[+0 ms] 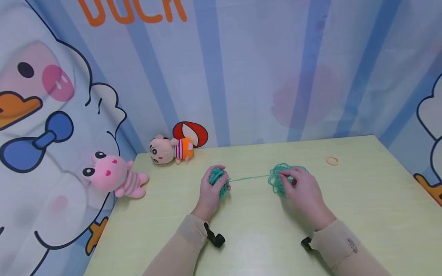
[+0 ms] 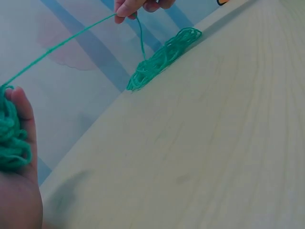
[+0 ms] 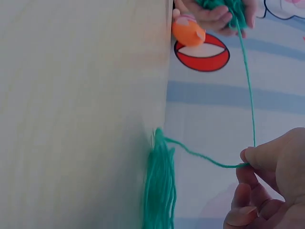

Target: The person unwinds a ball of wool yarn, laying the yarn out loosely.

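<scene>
Basically, green yarn runs between two hands. The left hand [image 1: 208, 194] is curled round a compact wound bundle of green yarn [image 1: 216, 176], thumb across the near side, fingers wrapped behind, so the grip is closed up as far as the bundle allows. The right hand [image 1: 306, 193] pinches a single thin green yarn strand [image 3: 247, 86] between thumb and forefinger, tips pressed together on it, other fingers bent.

Left of that pinch, the strand stretches straight across to the bundle; past the pinch, it hangs slack and drops to a loose looped heap of green yarn [image 2: 164, 57]. The heap lies on the pale yellow wood-grain table [image 1: 255, 234], below the right fingertips, partly hidden by them in the head view. Both hands sit above the tabletop, well apart.

Right of the right hand and farther back: a small thin peach-coloured ring [image 1: 332, 164], lying flat. Beyond the left hand, to its left: a pale pink plush doll with a striped top and orange bottoms [image 1: 162, 150], on its side. Farther left of that hand: a pink big-eyed plush toy with a striped body [image 1: 111, 174]. Behind everything: a blue-and-white striped cartoon backdrop [image 1: 248, 84].
</scene>
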The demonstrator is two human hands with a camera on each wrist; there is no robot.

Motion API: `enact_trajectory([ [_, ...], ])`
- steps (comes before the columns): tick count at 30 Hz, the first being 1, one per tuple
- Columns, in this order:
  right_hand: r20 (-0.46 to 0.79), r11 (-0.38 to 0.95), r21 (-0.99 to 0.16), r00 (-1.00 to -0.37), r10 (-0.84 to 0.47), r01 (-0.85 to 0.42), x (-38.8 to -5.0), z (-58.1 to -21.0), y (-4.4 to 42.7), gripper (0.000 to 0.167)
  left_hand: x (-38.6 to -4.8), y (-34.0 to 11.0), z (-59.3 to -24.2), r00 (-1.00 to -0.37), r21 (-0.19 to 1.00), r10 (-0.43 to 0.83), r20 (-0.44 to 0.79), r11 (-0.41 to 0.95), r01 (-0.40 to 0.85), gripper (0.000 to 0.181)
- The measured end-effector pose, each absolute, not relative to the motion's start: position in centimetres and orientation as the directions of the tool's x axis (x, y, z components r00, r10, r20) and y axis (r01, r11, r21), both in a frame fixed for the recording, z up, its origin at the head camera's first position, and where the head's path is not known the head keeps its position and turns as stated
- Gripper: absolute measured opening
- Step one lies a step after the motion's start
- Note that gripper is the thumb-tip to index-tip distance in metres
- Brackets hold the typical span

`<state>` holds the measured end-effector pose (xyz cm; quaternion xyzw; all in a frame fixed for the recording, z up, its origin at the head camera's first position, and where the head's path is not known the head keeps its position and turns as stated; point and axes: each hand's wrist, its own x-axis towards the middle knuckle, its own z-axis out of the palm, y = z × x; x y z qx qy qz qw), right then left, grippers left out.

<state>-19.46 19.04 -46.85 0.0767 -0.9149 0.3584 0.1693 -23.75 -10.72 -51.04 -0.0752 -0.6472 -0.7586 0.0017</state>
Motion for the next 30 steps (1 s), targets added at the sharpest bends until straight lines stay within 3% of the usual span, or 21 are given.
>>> enact_trajectory([
  [9, 0.315, 0.770, -0.617, -0.948, 0.051, -0.164, -19.2, -47.5, 23.4, 0.026, -23.8, -10.8, -51.2, -0.989, 0.978, 0.082, 0.123, -0.179, 0.106, 0.044],
  [18, 0.170, 0.783, -0.622, -0.978, 0.119, -0.013, -19.5, -48.4, 26.9, 0.034, -23.7, -10.7, -50.9, -0.991, 0.971, 0.063, 0.117, -0.215, 0.101, 0.026],
  [24, 0.047, 0.809, -0.585, -0.994, 0.102, 0.055, -19.7, -49.0, 27.9, 0.035, -23.6, -10.7, -50.8, -0.993, 0.974, 0.057, 0.108, -0.208, 0.094, 0.026],
  [30, 0.017, 0.825, -0.563, -0.997, 0.071, 0.049, -20.1, -49.5, 28.0, 0.032, -23.6, -10.7, -50.8, -0.992, 0.976, 0.066, 0.107, -0.196, 0.092, 0.029],
])
